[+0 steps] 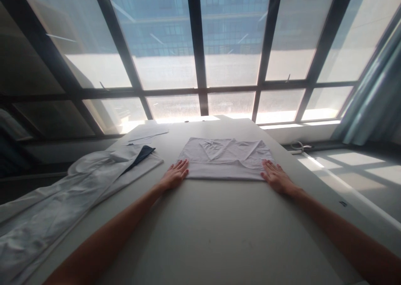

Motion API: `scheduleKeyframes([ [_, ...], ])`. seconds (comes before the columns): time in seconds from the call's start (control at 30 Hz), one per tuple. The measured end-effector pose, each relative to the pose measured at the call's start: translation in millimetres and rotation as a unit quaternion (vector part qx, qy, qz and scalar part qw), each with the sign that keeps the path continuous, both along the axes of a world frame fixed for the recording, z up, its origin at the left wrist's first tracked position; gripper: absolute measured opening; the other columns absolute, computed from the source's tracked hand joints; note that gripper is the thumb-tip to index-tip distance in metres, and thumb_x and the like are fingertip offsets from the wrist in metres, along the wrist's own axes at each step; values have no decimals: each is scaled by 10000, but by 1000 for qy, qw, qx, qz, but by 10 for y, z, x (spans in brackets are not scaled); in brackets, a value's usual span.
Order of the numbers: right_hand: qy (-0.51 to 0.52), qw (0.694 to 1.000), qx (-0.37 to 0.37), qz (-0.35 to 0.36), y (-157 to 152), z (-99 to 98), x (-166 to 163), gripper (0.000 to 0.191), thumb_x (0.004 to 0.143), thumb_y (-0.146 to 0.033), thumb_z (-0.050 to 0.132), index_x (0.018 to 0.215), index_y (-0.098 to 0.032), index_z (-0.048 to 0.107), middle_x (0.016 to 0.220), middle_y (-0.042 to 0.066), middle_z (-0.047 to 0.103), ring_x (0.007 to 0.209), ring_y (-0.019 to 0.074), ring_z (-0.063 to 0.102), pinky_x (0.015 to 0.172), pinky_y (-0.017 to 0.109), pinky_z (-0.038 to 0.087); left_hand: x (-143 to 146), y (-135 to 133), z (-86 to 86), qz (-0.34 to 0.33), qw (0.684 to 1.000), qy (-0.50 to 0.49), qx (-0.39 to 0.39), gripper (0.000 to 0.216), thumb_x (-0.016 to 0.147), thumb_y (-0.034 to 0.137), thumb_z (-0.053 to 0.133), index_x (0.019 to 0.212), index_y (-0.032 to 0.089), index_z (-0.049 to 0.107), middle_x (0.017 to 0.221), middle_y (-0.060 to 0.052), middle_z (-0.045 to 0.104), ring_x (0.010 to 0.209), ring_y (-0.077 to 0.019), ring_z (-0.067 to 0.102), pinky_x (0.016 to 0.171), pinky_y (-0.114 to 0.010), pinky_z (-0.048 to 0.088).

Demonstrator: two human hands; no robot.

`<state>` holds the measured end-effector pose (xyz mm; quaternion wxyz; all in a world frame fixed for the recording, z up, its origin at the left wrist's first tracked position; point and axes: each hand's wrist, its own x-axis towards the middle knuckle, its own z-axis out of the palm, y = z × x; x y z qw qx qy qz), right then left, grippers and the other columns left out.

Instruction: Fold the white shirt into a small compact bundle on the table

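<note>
One folded pale cloth [219, 153] lies crosswise on a white table [216, 230], in the middle of the scene and a little right of centre. A smooth band runs along its near edge; the part beyond it is creased and rumpled. To do the smoothing well, I judge, I should press both ends down evenly, keep the near edge straight, and ease the wrinkles outward without dragging the layers askew.

My left hand [175, 175] is flat, palm down, at the cloth's near left corner, fingers stretched out and pointing far and right. My right hand [276, 177] mirrors it at the near right corner, fingers pointing far and left. Neither grips anything; fingertips rest over the cloth's ends. Both arms reach far ahead, angling inward from the near corners, nearly straight.

At left, well apart from the cloth, a loose pile of pale fabric [72, 193] with a dark patch [140, 156] stretches toward me. Tall windows [232, 34] stand beyond the table.
</note>
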<state>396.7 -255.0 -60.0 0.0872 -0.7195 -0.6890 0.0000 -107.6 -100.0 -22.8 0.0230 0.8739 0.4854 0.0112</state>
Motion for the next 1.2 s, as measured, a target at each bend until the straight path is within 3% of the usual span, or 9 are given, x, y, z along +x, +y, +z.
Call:
scheduleKeyframes([
  [0.13, -3, 1000, 1, 5, -9, -13, 17, 737, 1052, -521, 240, 1665, -112, 281, 1721, 114, 218, 1600, 288, 151, 1294, 521, 151, -376, -27, 0, 28, 1000, 8, -6, 666, 1093, 454, 209, 1665, 116, 264, 1717, -142, 201, 1601, -290, 171, 1263, -544, 201],
  [0.2, -9, 1000, 19, 11, -20, -5, 19, 723, 1053, -507, 254, 1665, -123, 282, 1715, 128, 236, 1599, 296, 159, 1287, 548, 156, -508, -49, 0, 22, 1000, -5, 2, 657, 1091, 455, 229, 1650, 120, 314, 1699, -150, 267, 1589, -295, 223, 1258, -534, 231],
  [0.37, -35, 990, 104, 90, -69, 138, -98, 640, 1051, -462, 357, 1604, -147, 417, 1694, 161, 300, 1598, 315, 167, 1265, 615, 158, -677, -97, 77, -70, 991, -105, 36, 667, 1050, 572, 399, 1551, 144, 505, 1591, -162, 492, 1467, -299, 468, 1198, -415, 386],
  [0.47, -16, 976, 128, 176, -116, 268, -261, 528, 1022, -383, 478, 1501, -174, 558, 1614, 168, 452, 1541, 327, 321, 1246, 575, 260, -712, -124, 173, -150, 976, -151, 43, 541, 1059, 547, 448, 1406, 187, 654, 1425, -121, 646, 1296, -262, 607, 1117, -369, 463],
  [0.57, 5, 969, 116, 220, -160, 359, -437, 407, 973, -219, 522, 1351, -216, 673, 1384, 146, 649, 1303, 309, 573, 1109, 498, 452, -750, -140, 259, -183, 970, -157, 41, 377, 1066, 421, 476, 1256, 233, 742, 1221, -84, 727, 1090, -221, 686, 989, -336, 526],
  [0.77, -37, 979, 83, 182, -219, 456, -696, 389, 907, -39, 465, 1133, -205, 733, 1076, 104, 714, 1020, 260, 650, 921, 376, 495, -763, -161, 335, -176, 976, -115, 47, 341, 1002, 179, 458, 1148, 222, 762, 1102, -84, 734, 957, -211, 703, 873, -306, 526],
  [0.9, -56, 987, 65, 139, -256, 525, -774, 348, 910, -6, 431, 992, -178, 722, 987, 105, 714, 922, 245, 652, 834, 333, 475, -693, -257, 362, -140, 984, -83, 74, 309, 971, 158, 461, 1016, 218, 760, 998, -67, 707, 889, -203, 685, 816, -290, 512],
  [1.0, -47, 989, 51, 128, -310, 556, -755, 317, 869, 16, 456, 927, -177, 701, 969, 103, 716, 906, 242, 658, 802, 314, 463, -681, -434, 391, -127, 986, -81, 74, 269, 970, 192, 478, 965, 231, 745, 953, -51, 686, 852, -191, 665, 778, -267, 501],
  [1.2, 9, 983, 6, 185, -659, 582, -629, 260, 864, -17, 493, 844, -206, 671, 880, 73, 711, 839, 236, 669, 763, 308, 471, -835, -1017, 479, -149, 986, -80, 7, 240, 967, 192, 470, 884, 250, 687, 905, -25, 659, 785, -178, 624, 714, -257, 460],
])
